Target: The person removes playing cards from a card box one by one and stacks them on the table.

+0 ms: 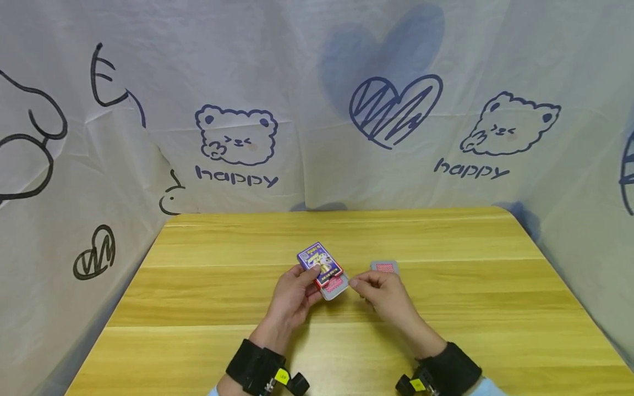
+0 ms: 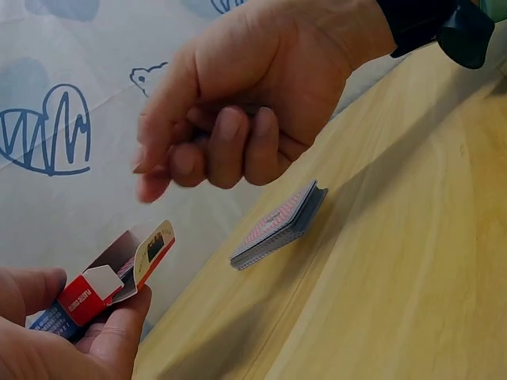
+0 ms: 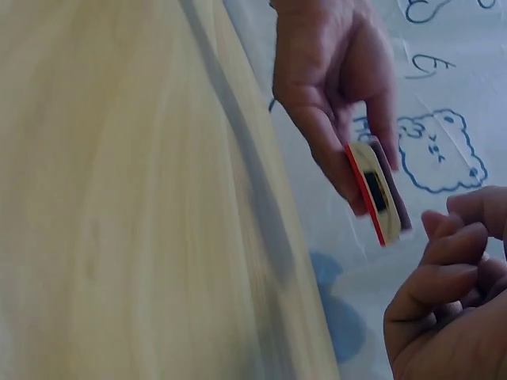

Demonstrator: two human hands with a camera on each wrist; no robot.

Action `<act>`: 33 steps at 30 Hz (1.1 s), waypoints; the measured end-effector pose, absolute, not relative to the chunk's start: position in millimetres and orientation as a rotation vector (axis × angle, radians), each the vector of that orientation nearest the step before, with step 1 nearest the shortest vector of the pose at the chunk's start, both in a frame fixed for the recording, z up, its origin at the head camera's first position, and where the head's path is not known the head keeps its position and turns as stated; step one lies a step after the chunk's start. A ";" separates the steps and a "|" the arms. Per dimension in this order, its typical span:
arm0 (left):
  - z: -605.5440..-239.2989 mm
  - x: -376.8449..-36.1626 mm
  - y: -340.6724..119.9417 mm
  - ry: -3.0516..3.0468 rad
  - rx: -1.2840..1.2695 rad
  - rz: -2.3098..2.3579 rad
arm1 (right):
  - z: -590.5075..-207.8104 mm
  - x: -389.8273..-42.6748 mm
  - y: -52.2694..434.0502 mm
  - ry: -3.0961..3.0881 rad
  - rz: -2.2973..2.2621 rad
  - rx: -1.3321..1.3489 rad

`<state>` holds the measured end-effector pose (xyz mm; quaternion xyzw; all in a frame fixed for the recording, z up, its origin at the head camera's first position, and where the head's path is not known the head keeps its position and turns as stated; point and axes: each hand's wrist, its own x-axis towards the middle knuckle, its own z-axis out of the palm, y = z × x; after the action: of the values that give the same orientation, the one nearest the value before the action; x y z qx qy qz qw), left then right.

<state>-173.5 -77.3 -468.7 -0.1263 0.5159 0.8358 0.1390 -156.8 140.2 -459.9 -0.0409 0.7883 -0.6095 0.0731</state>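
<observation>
Grips box [image 1: 322, 258] in left hand [image 1: 291, 294], slanted open-end-first toward near edge of counter [image 1: 460, 253] and curled, seemingly empty right hand [image 1: 388, 294], nearer to deck [image 1: 384, 267].

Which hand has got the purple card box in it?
The left hand: its thumb lies over the purple card box and its fingers are underneath. The right hand, fingers curled, isn't gripping the box.
</observation>
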 end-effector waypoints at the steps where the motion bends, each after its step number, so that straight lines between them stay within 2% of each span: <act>1: -468.3 -173.0 -76.9 1.495 -0.360 2.413 | -460.1 -156.0 138.6 2.344 -1.830 -0.141; 23: -469.1 -171.6 -70.1 1.474 -0.287 2.375 | -466.1 -153.1 129.7 2.204 -1.840 0.151; 33: -468.9 -170.1 -69.9 1.465 -0.220 2.369 | -468.4 -151.8 131.5 2.172 -1.886 0.178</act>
<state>-170.1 -69.9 -468.9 -0.0776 0.5165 0.8351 0.1729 -151.8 131.5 -468.4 0.0613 0.7473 -0.6489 0.1291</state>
